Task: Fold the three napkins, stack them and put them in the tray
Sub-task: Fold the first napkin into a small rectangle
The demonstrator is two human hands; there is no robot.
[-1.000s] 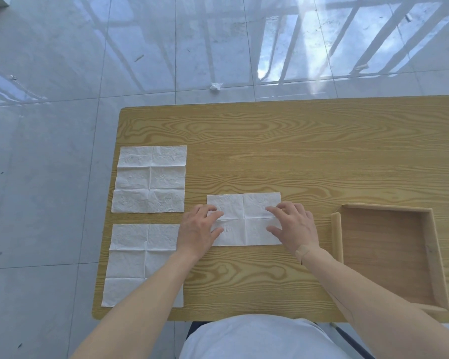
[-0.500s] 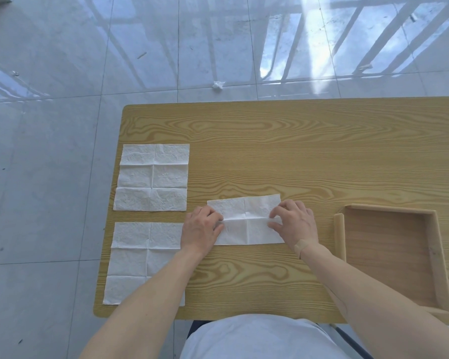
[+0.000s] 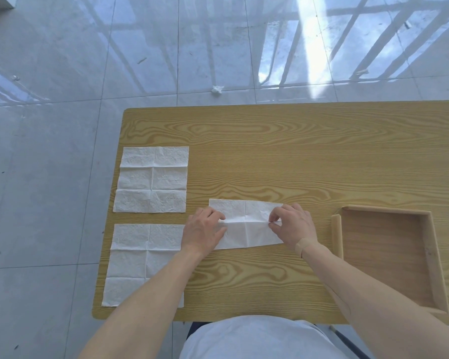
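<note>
Between both hands [image 3: 246, 228], the creased white napkin [image 3: 246, 229] lies half-folded.

No legible text or labels.

The bench [image 3: 283, 156] is yellow-tan wood with a swirling darker grain. Three napkins [image 3: 246, 224] on it are white with a faint embossed texture and crease lines, and the tray [image 3: 430, 255] at its right edge is plain light-brown wood.

- L hand [image 3: 204, 233] & R hand [image 3: 292, 226] pinch half-folded white paper napkin [image 3: 246, 229], mid wooden table [image 3: 270, 156]
- 2 flat white paper napkins left: far [image 3: 152, 180], near [image 3: 140, 257]
- square wooden tray [image 3: 429, 257] right
</note>
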